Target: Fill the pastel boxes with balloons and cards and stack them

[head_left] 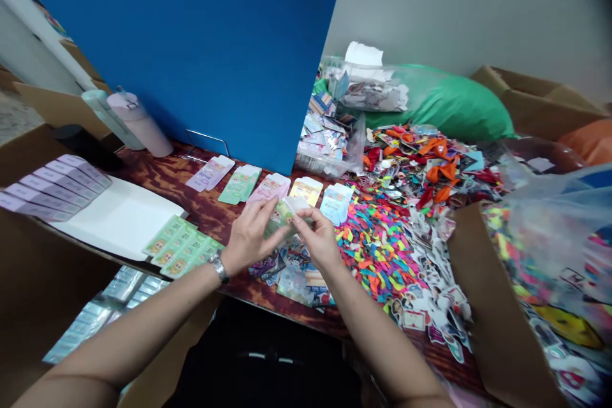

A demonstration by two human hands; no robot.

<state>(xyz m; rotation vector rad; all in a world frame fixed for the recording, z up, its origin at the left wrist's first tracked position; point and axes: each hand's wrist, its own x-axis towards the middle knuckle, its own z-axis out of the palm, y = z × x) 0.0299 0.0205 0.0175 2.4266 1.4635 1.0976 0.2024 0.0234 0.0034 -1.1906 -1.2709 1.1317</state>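
Note:
My left hand (pixel 248 236) and my right hand (pixel 318 239) meet over the wooden table (pixel 191 201) and both pinch a small green packet (pixel 283 217) between them. A watch sits on my left wrist. Under my hands lies a loose heap of printed cards (pixel 294 274). Just beyond them a row of small flat packets stands in stacks: lilac (pixel 210 172), green (pixel 240 183), pink (pixel 270 186), yellow (pixel 306 190) and blue (pixel 336 202). Several filled green packets (pixel 182 247) lie overlapped to the left of my left hand.
A white board (pixel 115 220) carries lilac packets (pixel 52 186) at the left. A blue partition (pixel 215 44) stands behind. Colourful balloons (pixel 377 242), stickers (pixel 435 280), a clear bin of cards (pixel 325 134), a green bag (pixel 444 102), two bottles (pixel 127 121) and cardboard boxes (pixel 482 306) crowd the right.

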